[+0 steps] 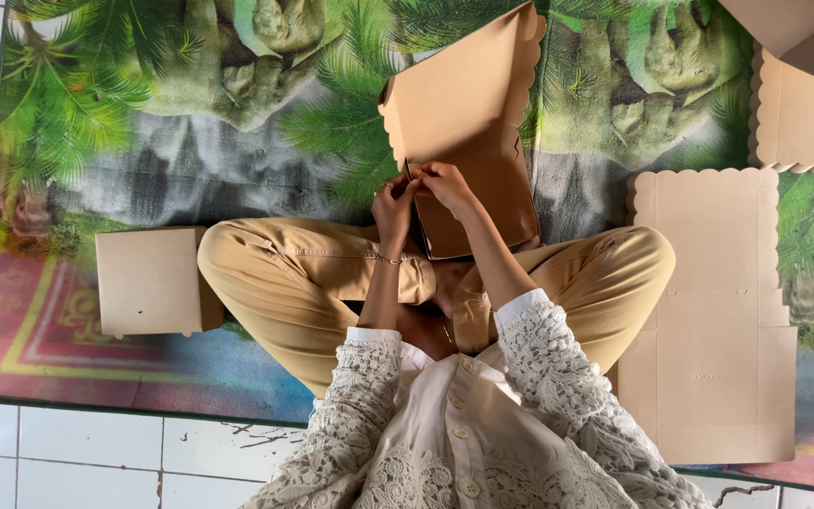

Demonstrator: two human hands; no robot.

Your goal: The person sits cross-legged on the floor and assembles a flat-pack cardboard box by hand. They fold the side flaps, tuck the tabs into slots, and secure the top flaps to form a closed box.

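cardboard box blank (468, 123) pinched between left hand (394, 203), right hand (445, 184).

A printed mat (190, 141) showing palm fronds and grey rock (with red and yellow borders at 8 o'clock) covers most of the white tiled floor (96, 457), whose bare tiles show at 6 and 9 o'clock under soft daylight.

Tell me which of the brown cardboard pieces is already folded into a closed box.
The small box on the mat beside the person's left knee. The others are not closed: the sheet by the right knee lies flat, and the piece in both hands is only partly folded.
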